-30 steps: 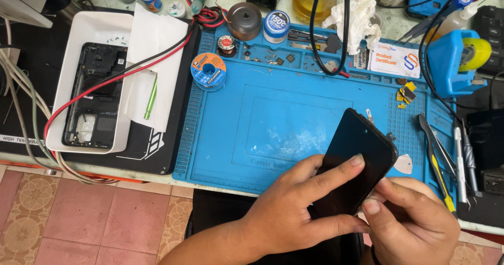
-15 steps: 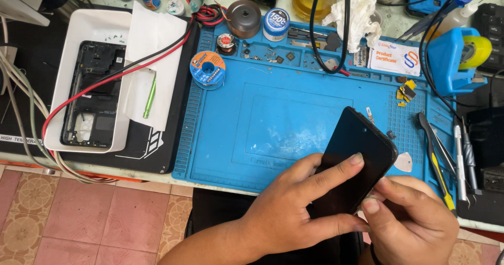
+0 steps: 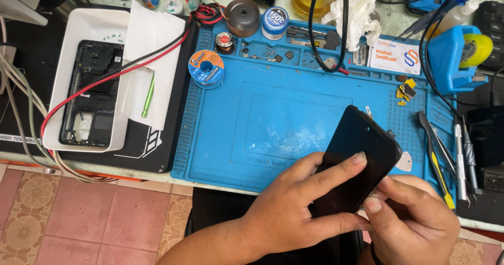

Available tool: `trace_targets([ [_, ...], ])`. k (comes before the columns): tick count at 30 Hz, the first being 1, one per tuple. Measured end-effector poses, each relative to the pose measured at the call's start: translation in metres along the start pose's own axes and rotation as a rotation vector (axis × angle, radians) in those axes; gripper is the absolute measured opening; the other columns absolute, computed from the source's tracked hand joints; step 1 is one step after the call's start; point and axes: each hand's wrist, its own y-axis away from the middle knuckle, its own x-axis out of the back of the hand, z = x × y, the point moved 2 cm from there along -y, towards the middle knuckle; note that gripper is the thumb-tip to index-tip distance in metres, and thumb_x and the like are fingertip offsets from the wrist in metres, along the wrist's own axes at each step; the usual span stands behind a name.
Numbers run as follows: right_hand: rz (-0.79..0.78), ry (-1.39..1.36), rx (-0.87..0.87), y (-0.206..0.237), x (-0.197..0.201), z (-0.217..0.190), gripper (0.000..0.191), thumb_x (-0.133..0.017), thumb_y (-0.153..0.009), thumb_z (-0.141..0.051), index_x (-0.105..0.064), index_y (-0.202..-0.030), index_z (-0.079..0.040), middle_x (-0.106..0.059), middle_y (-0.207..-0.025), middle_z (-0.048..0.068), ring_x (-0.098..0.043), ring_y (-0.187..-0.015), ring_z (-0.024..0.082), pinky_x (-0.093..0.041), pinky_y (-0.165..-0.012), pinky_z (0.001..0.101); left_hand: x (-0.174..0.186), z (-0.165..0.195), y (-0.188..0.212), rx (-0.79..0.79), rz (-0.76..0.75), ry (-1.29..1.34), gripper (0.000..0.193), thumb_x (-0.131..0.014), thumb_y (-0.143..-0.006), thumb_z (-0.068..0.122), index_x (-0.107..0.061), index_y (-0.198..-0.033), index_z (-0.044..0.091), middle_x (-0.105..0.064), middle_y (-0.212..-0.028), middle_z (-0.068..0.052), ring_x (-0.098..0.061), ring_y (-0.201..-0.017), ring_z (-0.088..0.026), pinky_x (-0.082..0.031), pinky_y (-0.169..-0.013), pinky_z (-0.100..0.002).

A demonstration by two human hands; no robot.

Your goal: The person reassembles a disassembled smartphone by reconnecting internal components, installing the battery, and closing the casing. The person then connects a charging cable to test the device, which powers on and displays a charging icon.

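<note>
A black phone screen panel (image 3: 362,144) is held tilted over the near right part of a blue repair mat (image 3: 262,118). My left hand (image 3: 299,202) grips it from the left, with the index finger laid across its glass and the thumb under its lower edge. My right hand (image 3: 415,218) pinches the panel's lower right edge with thumb and fingers. A white triangular pick (image 3: 405,162) lies on the mat just beside the panel's right corner.
A white tray (image 3: 94,29) at the left holds an opened phone frame (image 3: 92,94), with a green tool (image 3: 148,94) on paper beside it. Red and black cables cross it. A solder wick spool (image 3: 206,68), tweezers and screwdrivers (image 3: 451,149), and a blue tape dispenser (image 3: 462,55) ring the mat.
</note>
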Motion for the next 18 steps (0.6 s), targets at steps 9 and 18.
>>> trace_targets([
  [9, 0.001, 0.004, -0.026, -0.001, 0.002, 0.001, 0.03, -0.074, -0.088, 0.008, -0.07, -0.118, 0.006, -0.07, -0.109, 0.018, -0.072, -0.086, 0.016, -0.06, -0.078, 0.0237, -0.002, 0.0, -0.002, -0.011, 0.01, 0.0, 0.074, -0.083, -0.096, 0.04, -0.046, -0.158, 0.024, -0.066, -0.126, -0.01, -0.068, -0.102, -0.023, -0.06, -0.093, -0.03],
  [18, 0.019, 0.001, -0.041, 0.002, 0.007, 0.011, 0.031, -0.072, -0.089, 0.01, -0.067, -0.119, 0.006, -0.069, -0.115, 0.019, -0.071, -0.102, 0.017, -0.059, -0.096, 0.0283, -0.001, 0.002, -0.003, -0.02, 0.029, -0.047, 0.073, -0.083, -0.095, 0.041, -0.047, -0.157, 0.027, -0.063, -0.12, -0.014, -0.067, -0.097, -0.026, -0.06, -0.087, -0.031],
])
